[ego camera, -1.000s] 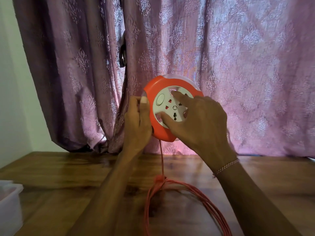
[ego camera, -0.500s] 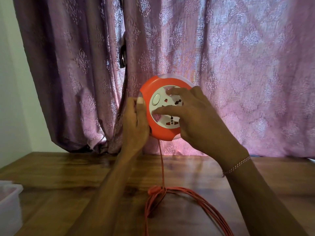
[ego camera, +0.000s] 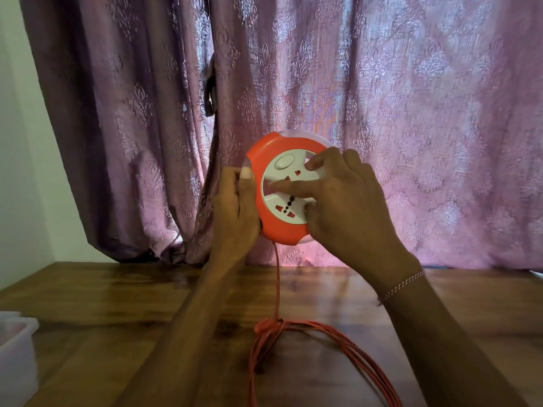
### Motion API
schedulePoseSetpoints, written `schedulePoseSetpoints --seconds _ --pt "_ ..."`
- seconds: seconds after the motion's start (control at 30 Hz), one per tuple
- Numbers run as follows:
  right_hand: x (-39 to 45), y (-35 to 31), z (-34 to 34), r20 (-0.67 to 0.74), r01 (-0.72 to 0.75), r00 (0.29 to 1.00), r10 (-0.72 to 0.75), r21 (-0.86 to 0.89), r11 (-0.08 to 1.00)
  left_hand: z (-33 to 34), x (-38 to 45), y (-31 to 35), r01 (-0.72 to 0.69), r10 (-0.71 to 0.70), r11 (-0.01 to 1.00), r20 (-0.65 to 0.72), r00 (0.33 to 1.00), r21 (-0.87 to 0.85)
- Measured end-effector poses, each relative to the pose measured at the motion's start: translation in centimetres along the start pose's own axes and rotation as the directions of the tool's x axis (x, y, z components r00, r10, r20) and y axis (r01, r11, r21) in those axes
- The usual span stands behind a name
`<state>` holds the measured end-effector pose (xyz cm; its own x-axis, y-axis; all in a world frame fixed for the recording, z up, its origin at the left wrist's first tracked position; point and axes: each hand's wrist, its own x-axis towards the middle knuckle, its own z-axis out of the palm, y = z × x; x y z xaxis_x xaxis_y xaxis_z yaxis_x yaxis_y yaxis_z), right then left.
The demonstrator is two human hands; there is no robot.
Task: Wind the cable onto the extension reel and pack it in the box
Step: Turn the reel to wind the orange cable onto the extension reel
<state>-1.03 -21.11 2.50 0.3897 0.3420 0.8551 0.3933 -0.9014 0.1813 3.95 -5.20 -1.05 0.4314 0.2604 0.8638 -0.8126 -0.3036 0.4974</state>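
Note:
I hold a round orange extension reel (ego camera: 271,227) with a white socket face upright above the wooden table (ego camera: 117,304). My left hand (ego camera: 235,212) grips its left rim from behind, thumb on the edge. The fingers of my right hand (ego camera: 346,207) lie across the white socket disc, fingertips pressed into its recesses. An orange cable (ego camera: 277,277) hangs straight down from the reel's bottom to a loose bundle (ego camera: 323,348) lying on the table and running off toward the lower right.
A translucent plastic box (ego camera: 14,356) stands at the table's left edge. A purple patterned curtain (ego camera: 411,113) hangs close behind the reel. A pale wall is at the far left.
My right hand has turned the white disc round, its fingers swinging from the lower left across the face. The reel has shifted slightly left and the cable bundle has drawn a little closer.

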Motion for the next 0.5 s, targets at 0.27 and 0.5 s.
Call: schedulePoseSetpoints --seconds 0.27,0.5 --pt "0.2 -1.4 0.5 -0.093 -0.293 0.95 0.298 0.062 0.954 -0.1 0.2 0.4 -0.024 0.024 1.0 -0.015 1.0 0.012" --pt "0.4 -0.6 0.2 -0.112 -0.12 0.983 0.143 0.187 0.975 -0.1 0.1 0.3 -0.006 0.005 1.0 -0.024 1.0 -0.014"
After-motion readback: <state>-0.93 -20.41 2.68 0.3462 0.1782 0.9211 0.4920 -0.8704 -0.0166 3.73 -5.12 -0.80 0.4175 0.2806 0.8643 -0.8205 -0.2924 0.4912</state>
